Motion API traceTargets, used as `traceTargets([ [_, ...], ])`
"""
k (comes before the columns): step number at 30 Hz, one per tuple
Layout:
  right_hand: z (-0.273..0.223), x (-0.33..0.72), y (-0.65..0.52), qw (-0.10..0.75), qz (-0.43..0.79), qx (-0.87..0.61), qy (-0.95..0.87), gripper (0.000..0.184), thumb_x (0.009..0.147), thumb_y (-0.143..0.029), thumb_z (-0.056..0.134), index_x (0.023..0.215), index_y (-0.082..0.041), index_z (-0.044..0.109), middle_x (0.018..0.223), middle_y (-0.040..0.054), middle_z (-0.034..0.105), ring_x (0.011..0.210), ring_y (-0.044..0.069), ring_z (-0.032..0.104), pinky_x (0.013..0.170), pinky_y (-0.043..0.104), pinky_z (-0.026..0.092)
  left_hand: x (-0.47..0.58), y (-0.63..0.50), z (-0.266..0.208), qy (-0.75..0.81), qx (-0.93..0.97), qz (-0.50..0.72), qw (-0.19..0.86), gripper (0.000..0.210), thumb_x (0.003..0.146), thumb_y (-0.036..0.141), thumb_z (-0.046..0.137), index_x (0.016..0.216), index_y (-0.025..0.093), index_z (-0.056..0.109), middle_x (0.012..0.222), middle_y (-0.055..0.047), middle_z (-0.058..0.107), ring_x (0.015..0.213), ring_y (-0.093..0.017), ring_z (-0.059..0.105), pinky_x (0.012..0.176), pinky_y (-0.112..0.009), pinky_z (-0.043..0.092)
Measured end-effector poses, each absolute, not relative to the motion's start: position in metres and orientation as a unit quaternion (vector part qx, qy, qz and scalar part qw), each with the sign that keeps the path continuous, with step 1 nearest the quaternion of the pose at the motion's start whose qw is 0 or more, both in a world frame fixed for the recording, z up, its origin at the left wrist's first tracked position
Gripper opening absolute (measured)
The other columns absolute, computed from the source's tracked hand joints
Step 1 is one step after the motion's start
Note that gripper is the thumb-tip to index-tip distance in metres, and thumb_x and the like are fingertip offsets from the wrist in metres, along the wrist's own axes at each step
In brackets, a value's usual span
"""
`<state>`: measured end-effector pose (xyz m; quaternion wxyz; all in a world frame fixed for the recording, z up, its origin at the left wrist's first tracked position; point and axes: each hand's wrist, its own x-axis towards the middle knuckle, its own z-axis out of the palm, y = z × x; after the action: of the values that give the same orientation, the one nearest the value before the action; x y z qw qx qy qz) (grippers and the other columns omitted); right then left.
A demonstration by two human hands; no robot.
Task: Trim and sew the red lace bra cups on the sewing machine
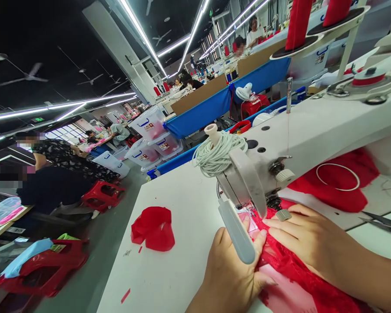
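Red lace fabric [288,263] runs under the needle area of a white sewing machine [313,126]. My left hand [230,261] holds the near side of the fabric, its fingertips close to the presser foot, partly behind a grey lever [237,232]. My right hand [313,237] grips the lace from the other side, fingers bent and pressing on it. A pale pink sheer layer [288,289] shows beneath the lace. Coiled pale cord [217,152] hangs over a peg on the machine head. The needle tip is hard to make out.
On the white table [163,278] lie a red fabric piece [154,228] and a red scrap [125,296]. Scissors [386,224] and more red cloth [339,178] are at the right. Red stools [48,269], plastic bins [150,124] and people at work are beyond.
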<state>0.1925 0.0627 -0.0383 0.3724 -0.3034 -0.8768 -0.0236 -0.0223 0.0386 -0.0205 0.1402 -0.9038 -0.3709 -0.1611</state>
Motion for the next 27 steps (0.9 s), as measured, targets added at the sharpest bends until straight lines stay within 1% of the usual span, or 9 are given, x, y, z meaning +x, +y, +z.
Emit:
traceTargets([
  [2, -0.038, 0.193, 0.063, 0.374, -0.026, -0.305, -0.875, 0.039, 0.092, -0.004, 0.031, 0.079, -0.017, 0.065, 0.080, 0.0045, 0.069, 0.063, 0.018, 0.049, 0.079, 0.038, 0.033, -0.021, 0.039, -0.018, -0.371, -0.902, -0.168, 0.139, 0.059, 0.096, 0.060, 0.024, 0.127, 0.025, 0.061, 0.118, -0.010, 0.066, 0.091, -0.024, 0.057, 0.083, -0.037, 0.042],
  [5, -0.038, 0.193, 0.063, 0.374, -0.034, -0.305, -0.875, 0.039, 0.093, -0.005, 0.031, 0.085, -0.016, 0.067, 0.085, 0.0055, 0.070, 0.063, 0.018, 0.049, 0.078, 0.038, 0.034, -0.019, 0.039, -0.015, -0.371, -0.899, -0.183, 0.143, 0.062, 0.095, 0.060, 0.021, 0.122, 0.023, 0.064, 0.114, -0.011, 0.067, 0.089, -0.024, 0.056, 0.083, -0.037, 0.041],
  [9, -0.041, 0.194, 0.064, 0.368, -0.033, -0.309, -0.877, 0.040, 0.092, -0.004, 0.030, 0.083, -0.015, 0.067, 0.086, 0.0061, 0.070, 0.062, 0.018, 0.047, 0.079, 0.038, 0.036, -0.015, 0.041, -0.011, -0.375, -0.896, -0.194, 0.137, 0.065, 0.096, 0.060, 0.018, 0.119, 0.023, 0.065, 0.111, -0.010, 0.068, 0.091, -0.024, 0.054, 0.085, -0.037, 0.039],
  [12, -0.043, 0.195, 0.065, 0.358, -0.027, -0.311, -0.880, 0.037, 0.090, -0.004, 0.032, 0.084, -0.015, 0.067, 0.085, 0.0058, 0.069, 0.063, 0.018, 0.048, 0.082, 0.039, 0.037, -0.014, 0.043, -0.011, -0.377, -0.897, -0.192, 0.128, 0.067, 0.096, 0.059, 0.014, 0.116, 0.024, 0.067, 0.115, -0.010, 0.067, 0.093, -0.024, 0.054, 0.087, -0.038, 0.038],
  [15, -0.044, 0.195, 0.066, 0.353, -0.031, -0.312, -0.882, 0.035, 0.088, -0.003, 0.034, 0.088, -0.015, 0.067, 0.086, 0.0058, 0.070, 0.064, 0.018, 0.049, 0.083, 0.039, 0.037, -0.017, 0.044, -0.015, -0.372, -0.902, -0.177, 0.132, 0.063, 0.097, 0.058, 0.016, 0.123, 0.025, 0.064, 0.124, -0.011, 0.063, 0.099, -0.026, 0.054, 0.091, -0.040, 0.036],
  [19, -0.041, 0.195, 0.065, 0.367, -0.041, -0.310, -0.876, 0.037, 0.091, -0.006, 0.032, 0.090, -0.015, 0.067, 0.092, 0.0066, 0.071, 0.067, 0.018, 0.052, 0.083, 0.037, 0.037, -0.021, 0.042, -0.024, -0.381, -0.893, -0.190, 0.148, 0.059, 0.095, 0.060, 0.024, 0.134, 0.028, 0.056, 0.132, -0.010, 0.059, 0.109, -0.027, 0.053, 0.098, -0.043, 0.034],
  [23, -0.038, 0.194, 0.066, 0.372, -0.052, -0.304, -0.875, 0.040, 0.093, -0.006, 0.030, 0.089, -0.015, 0.069, 0.092, 0.0063, 0.072, 0.064, 0.017, 0.051, 0.082, 0.038, 0.038, -0.020, 0.042, -0.026, -0.386, -0.888, -0.211, 0.136, 0.058, 0.096, 0.059, 0.023, 0.130, 0.029, 0.059, 0.133, -0.009, 0.059, 0.110, -0.026, 0.054, 0.101, -0.043, 0.035],
  [25, -0.037, 0.194, 0.067, 0.369, -0.054, -0.304, -0.877, 0.040, 0.093, -0.006, 0.030, 0.093, -0.015, 0.069, 0.094, 0.0069, 0.072, 0.066, 0.018, 0.054, 0.081, 0.038, 0.038, -0.020, 0.042, -0.025, -0.382, -0.889, -0.214, 0.135, 0.058, 0.097, 0.057, 0.021, 0.127, 0.029, 0.061, 0.132, -0.009, 0.060, 0.109, -0.026, 0.054, 0.101, -0.043, 0.035],
  [27, -0.037, 0.194, 0.068, 0.365, -0.051, -0.305, -0.878, 0.041, 0.091, -0.005, 0.030, 0.097, -0.015, 0.069, 0.095, 0.0071, 0.072, 0.070, 0.018, 0.057, 0.080, 0.038, 0.038, -0.020, 0.043, -0.026, -0.384, -0.888, -0.213, 0.137, 0.059, 0.097, 0.057, 0.020, 0.129, 0.029, 0.060, 0.133, -0.008, 0.059, 0.109, -0.026, 0.053, 0.102, -0.043, 0.035],
])
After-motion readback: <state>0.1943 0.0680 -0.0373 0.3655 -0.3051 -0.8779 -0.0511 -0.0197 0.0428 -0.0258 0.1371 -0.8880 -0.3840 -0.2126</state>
